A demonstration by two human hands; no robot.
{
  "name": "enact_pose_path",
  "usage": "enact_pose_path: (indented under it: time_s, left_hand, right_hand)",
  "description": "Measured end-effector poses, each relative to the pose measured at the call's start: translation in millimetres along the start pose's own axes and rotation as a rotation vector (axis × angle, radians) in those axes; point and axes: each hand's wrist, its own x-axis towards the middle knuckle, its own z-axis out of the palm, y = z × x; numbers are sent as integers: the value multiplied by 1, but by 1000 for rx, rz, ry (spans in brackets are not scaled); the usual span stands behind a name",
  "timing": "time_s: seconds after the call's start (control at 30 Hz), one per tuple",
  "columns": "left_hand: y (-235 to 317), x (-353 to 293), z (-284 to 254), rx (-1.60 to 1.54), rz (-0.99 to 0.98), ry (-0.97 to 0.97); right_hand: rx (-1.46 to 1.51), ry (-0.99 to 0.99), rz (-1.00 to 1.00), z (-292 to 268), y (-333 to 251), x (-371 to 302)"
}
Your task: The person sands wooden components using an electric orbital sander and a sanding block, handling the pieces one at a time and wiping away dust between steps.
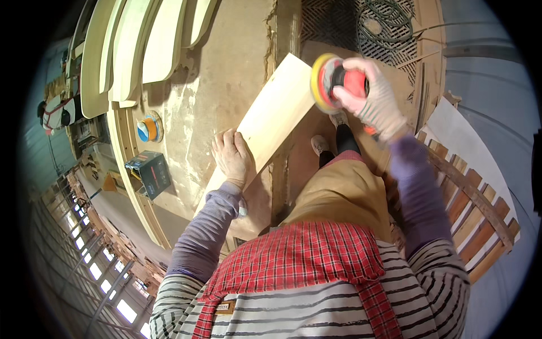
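A pale wooden board [275, 107] lies slantwise over the edge of the workbench, its far end pointing up and to the right. My bare left hand [231, 155] rests across the board's left edge, fingers bent and pressed close together around it. In my right hand [375, 101], which wears a light glove, is a red and black orbital sander [333, 82] with a yellow pad. The fingers wrap round its body, and the pad is tilted on edge by the board's far right end. Motion blurs the sander, so I cannot tell whether the pad touches the wood.
Several curved pale boards [164, 42] lie at the far left of the workbench [197, 113]. A roll of tape [148, 129] and a dark box [149, 172] are nearer. A slatted wooden rack [474, 206] stands at right; a coiled hose [389, 22] lies on floor matting.
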Motion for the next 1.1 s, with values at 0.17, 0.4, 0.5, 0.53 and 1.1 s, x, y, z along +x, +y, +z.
enact_pose_path:
  time_s: [0.17,0.4,0.5,0.53,1.1]
  left_hand:
    - [-3,3,3,-8,7,4]
    - [-5,0,3,-34,-8,-22]
    - [-3,2,3,-23,-6,-14]
    - [-3,1,2,-26,-16,-17]
    - [5,3,-2,-38,-65,7]
  right_hand:
    - [-66,253,-173,101,-10,-107]
    - [-129,217,-190,89,-6,-92]
    - [-41,223,-123,35,-2,-30]
    - [-11,69,54,17,-6,-7]
    - [-316,167,-26,23,-23,-16]
